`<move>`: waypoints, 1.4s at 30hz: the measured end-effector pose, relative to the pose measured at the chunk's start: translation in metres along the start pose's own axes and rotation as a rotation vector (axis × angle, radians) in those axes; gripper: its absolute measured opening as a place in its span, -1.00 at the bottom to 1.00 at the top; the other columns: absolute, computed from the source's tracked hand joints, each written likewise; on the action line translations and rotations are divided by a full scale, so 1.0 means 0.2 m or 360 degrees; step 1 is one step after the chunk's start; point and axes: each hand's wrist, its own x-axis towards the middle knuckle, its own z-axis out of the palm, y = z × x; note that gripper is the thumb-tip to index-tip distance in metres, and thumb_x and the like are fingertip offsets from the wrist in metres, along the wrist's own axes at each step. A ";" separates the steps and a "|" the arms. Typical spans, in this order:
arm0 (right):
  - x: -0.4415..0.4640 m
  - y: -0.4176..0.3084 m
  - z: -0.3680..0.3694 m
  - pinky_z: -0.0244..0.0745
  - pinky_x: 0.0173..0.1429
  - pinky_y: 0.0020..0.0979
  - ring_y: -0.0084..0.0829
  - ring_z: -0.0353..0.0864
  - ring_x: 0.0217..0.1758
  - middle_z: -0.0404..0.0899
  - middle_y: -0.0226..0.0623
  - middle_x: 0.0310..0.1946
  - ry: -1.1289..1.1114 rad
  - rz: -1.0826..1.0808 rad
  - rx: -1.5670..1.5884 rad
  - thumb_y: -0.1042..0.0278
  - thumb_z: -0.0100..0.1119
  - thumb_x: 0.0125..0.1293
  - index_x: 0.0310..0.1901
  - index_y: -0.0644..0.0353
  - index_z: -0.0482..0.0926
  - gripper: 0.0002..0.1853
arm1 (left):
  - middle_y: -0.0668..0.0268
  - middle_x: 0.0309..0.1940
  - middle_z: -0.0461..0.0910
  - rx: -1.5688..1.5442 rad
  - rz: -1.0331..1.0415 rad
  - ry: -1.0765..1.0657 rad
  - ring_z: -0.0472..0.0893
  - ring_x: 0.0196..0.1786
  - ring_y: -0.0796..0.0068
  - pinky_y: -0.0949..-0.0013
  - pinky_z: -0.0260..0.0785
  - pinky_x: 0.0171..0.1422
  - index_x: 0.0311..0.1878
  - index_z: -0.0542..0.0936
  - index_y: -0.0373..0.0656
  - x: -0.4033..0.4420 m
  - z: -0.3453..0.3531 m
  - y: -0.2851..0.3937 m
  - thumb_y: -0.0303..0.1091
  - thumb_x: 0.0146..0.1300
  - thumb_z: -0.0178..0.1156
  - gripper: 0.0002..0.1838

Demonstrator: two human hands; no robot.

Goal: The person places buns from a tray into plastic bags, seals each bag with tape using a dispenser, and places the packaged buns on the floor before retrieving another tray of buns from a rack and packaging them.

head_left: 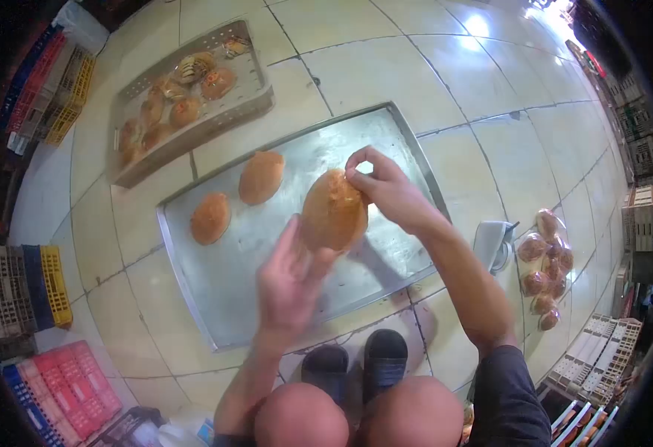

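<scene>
A large oval bread roll (334,212), golden brown and shiny on top, is held over the metal tray (282,305). My left hand (293,279), partly blurred, supports it from below with the thumb and fingers at its lower end. At the roll's upper right edge, my right hand (382,186) pinches thumb and forefinger together; what lies between the fingertips is too small to make out. Two similar rolls, one bread roll (262,178) and another bread roll (210,218), lie on the tray's left half.
A plastic crate (192,138) with several wrapped breads stands beyond the tray. To the right are a grey-white container (492,242) and several wrapped buns (546,261) on the tiled floor (371,71). Stacked crates (17,287) line the left side; a white crate (594,357) is at lower right.
</scene>
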 end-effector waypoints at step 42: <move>-0.97 -0.07 0.18 0.44 -0.21 -0.52 -0.54 0.44 -0.39 0.58 -0.39 -0.42 0.0964 -0.1029 0.0696 0.55 0.21 0.39 -0.12 0.23 0.65 -0.91 | 0.28 -0.29 0.66 -0.0509 0.0422 0.0042 0.56 -0.20 0.45 0.40 0.41 0.09 -0.28 0.59 -0.20 -0.26 0.27 0.54 -0.27 0.55 0.08 -0.73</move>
